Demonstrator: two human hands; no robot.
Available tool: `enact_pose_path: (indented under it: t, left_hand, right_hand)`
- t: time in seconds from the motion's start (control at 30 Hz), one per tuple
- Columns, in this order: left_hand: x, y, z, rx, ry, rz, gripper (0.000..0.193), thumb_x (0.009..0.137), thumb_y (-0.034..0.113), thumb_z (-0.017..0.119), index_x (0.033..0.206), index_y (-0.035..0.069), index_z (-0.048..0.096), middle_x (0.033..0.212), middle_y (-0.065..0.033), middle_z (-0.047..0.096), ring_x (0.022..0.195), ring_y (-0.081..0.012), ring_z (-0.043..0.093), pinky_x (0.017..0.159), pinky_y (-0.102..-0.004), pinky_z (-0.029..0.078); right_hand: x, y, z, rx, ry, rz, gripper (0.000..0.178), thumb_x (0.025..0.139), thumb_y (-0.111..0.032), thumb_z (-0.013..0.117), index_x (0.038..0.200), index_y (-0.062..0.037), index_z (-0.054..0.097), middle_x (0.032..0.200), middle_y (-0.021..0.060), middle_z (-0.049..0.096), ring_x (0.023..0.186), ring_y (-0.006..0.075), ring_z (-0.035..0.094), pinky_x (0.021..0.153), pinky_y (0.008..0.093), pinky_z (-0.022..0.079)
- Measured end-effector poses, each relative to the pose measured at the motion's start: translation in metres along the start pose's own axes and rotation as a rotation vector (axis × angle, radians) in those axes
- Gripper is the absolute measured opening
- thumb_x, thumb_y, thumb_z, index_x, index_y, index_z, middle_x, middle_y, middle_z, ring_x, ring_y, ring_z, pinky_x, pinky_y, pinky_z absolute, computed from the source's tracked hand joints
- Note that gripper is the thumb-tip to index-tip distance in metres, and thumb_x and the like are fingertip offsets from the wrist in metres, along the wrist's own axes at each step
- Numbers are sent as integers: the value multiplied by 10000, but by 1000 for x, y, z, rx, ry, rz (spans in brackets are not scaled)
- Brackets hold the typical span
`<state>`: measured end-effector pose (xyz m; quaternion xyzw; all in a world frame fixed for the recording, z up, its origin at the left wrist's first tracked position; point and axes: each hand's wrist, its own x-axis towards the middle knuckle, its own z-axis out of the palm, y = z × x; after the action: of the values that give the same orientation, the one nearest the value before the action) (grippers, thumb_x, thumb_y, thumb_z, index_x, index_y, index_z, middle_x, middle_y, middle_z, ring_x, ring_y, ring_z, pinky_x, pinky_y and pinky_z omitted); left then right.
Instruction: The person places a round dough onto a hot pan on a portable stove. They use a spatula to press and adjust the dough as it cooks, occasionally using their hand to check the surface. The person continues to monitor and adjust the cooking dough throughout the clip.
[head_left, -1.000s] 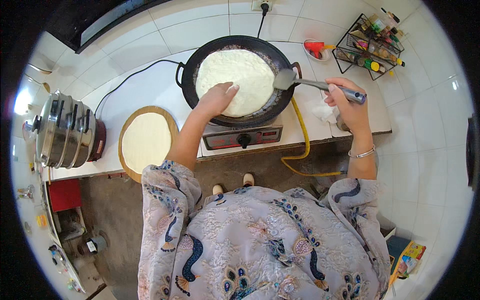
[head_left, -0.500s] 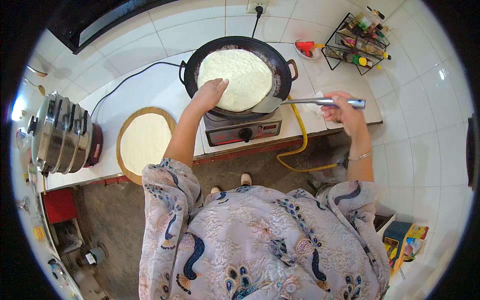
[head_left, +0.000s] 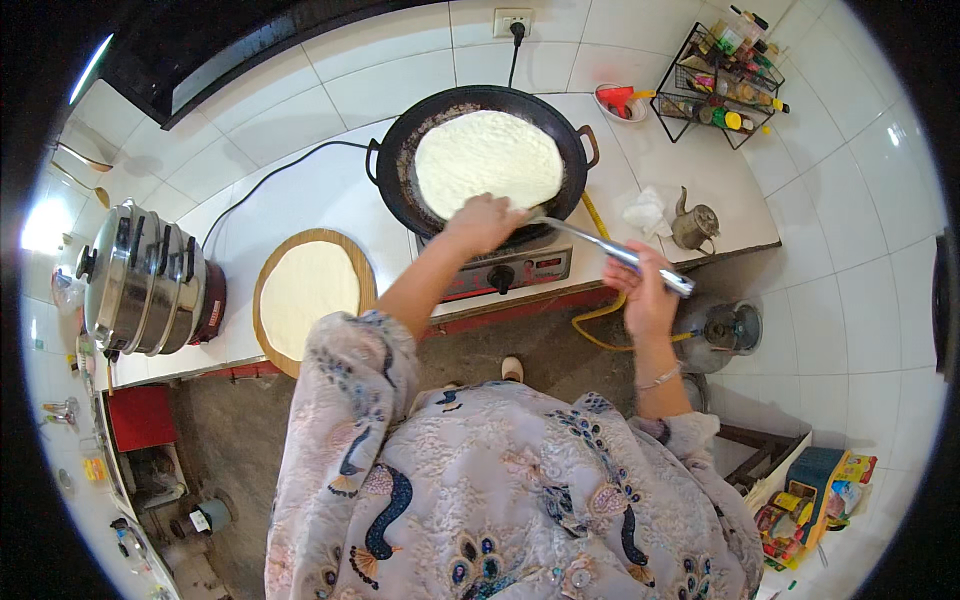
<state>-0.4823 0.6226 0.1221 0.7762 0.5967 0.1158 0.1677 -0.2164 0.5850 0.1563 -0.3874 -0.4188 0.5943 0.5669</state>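
Note:
A pale round flatbread (head_left: 488, 158) lies in a black two-handled wok (head_left: 400, 190) on a countertop stove (head_left: 460, 285). At the flatbread's near edge is my left hand (head_left: 482, 224), its fingers drawn together on that edge; their tips are partly hidden. My right hand (head_left: 645, 290) is wrapped round the handle of a metal spatula (head_left: 590, 238). The spatula slants down to the left, and its blade is mostly hidden beside my left fingers at the wok's near side. To the left, a second rolled-out dough round (head_left: 308, 298) rests on a round wooden board (head_left: 366, 285).
A stacked steamer (head_left: 140, 280) stands at the counter's left end. Right of the wok are a crumpled white cloth or tissue (head_left: 648, 212), a small metal oil pot (head_left: 695, 228), a bowl (head_left: 622, 104) and a bottle rack (head_left: 715, 85). A yellow hose (head_left: 598, 325) runs to a gas cylinder (head_left: 728, 328).
My left hand has moved from the flatbread's left part to its near edge. The flatbread sits farther toward the wok's far side. My right hand has come lower and inward, tilting the spatula.

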Motion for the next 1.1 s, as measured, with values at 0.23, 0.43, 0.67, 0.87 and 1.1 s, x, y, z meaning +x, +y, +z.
enact_pose_path:
  t: [0.23,0.43,0.67,0.87,1.1]
  left_hand:
    - [30,35,-10,-41,4,-349,571,886,513,278,1161,86,538,1158,-147,555,1057,-314,531,884,-449,402]
    - [-12,-39,-32,-213,157,-464,559,887,472,323,1165,37,537,1152,-196,546,1087,-333,504,899,-423,397]
    - [-77,-28,-38,-408,438,-412,545,905,422,347,1129,-37,537,1126,-238,543,1083,-357,493,928,-379,366]
    - [-117,-29,-32,-617,572,-351,529,928,403,340,1146,-42,524,1167,-216,532,1129,-303,476,967,-351,334]
    - [-170,-45,-62,-913,684,-559,583,928,456,304,1245,-7,462,1254,-168,483,1180,-256,434,985,-363,310]
  right_hand:
    - [39,-25,10,-303,-30,-207,256,856,-118,553,1038,61,565,838,151,626,684,164,633,625,257,540]
    - [84,-6,23,-280,-89,-197,263,853,-128,562,1040,57,578,859,134,630,761,153,630,670,248,529]
    - [122,4,50,-341,-352,-250,276,838,-121,578,1063,38,580,883,110,634,782,131,624,711,244,513]
    - [125,-22,47,-620,-414,-565,267,836,-110,571,1061,32,582,902,85,635,786,127,615,709,240,499]
    - [62,-134,52,-640,-290,-311,275,841,-219,590,1006,0,614,778,112,634,649,108,616,567,214,502]
